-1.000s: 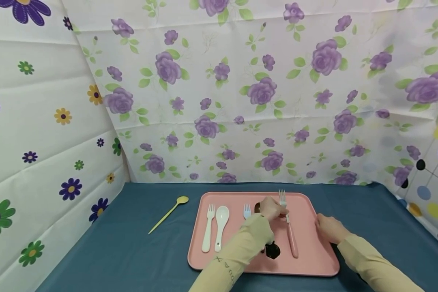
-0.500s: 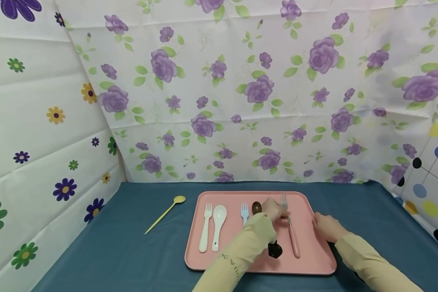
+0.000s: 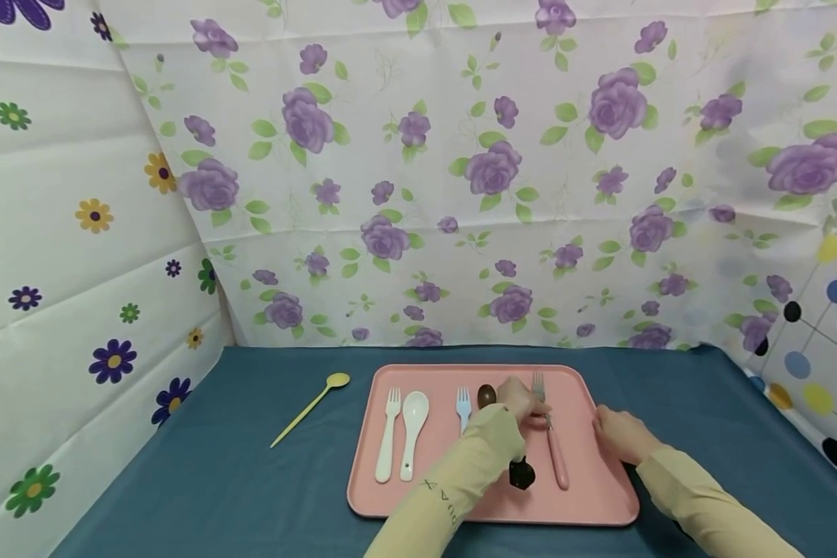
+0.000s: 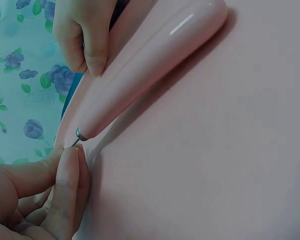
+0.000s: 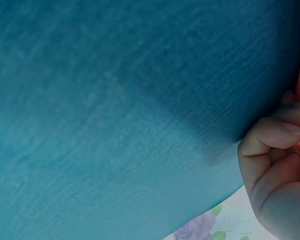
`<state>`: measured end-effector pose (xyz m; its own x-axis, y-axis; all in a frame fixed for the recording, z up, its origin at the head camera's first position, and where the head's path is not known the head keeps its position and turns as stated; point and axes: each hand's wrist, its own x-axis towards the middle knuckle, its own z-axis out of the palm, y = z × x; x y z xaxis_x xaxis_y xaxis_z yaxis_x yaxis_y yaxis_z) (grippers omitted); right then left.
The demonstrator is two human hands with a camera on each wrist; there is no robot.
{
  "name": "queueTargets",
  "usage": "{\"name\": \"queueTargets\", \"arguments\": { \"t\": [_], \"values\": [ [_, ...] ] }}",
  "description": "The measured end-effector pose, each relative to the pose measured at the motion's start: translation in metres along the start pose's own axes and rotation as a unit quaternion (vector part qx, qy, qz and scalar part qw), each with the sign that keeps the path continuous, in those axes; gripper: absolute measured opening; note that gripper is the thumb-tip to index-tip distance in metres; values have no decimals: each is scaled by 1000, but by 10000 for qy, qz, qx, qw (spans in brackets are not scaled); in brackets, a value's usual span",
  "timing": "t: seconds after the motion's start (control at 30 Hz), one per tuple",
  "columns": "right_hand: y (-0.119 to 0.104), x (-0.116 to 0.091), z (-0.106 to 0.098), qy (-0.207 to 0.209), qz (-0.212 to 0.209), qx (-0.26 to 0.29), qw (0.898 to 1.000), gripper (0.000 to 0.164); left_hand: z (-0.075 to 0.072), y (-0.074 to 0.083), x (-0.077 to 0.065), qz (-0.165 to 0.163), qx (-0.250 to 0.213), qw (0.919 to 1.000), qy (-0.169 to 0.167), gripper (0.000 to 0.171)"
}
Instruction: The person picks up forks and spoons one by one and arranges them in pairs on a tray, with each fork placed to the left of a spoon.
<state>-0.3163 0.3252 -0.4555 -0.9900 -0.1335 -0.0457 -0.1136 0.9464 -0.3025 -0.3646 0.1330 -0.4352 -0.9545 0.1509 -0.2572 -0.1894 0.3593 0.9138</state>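
My left hand (image 3: 521, 398) pinches the metal neck of a fork (image 3: 558, 457) with a pink handle, over the right part of a pink tray (image 3: 453, 504). In the left wrist view, thumb and fingers meet on the thin metal just past the pink fork handle (image 4: 155, 65), which slants above its shadow on the tray. The fork's tines point away from me. My right hand (image 3: 624, 435) grips the tray's right rim; in the right wrist view its fingers (image 5: 270, 137) curl at the pink edge.
On the tray lie a white fork (image 3: 388, 438), a white spoon (image 3: 414, 434), a light blue fork (image 3: 463, 404) and a brown spoon (image 3: 487, 396), the last two partly behind my left arm. A yellow spoon (image 3: 310, 411) lies on the blue cloth (image 3: 251, 496) left of the tray.
My left hand and the pink-handled fork have shifted slightly right on the tray, uncovering more of the brown spoon's bowl. The right hand keeps its hold, and the head view has turned slightly.
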Motion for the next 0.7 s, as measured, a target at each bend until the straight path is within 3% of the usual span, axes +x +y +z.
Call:
{"name": "queueTargets", "arguments": {
  "t": [0.4,0.7],
  "values": [
    [3,2,3,-26,4,57,10000,18,0,4,3,-108,15,9999,61,6],
    [0,1,0,-38,68,23,10000,18,0,5,2,65,376,9992,149,10]
  ]
}}
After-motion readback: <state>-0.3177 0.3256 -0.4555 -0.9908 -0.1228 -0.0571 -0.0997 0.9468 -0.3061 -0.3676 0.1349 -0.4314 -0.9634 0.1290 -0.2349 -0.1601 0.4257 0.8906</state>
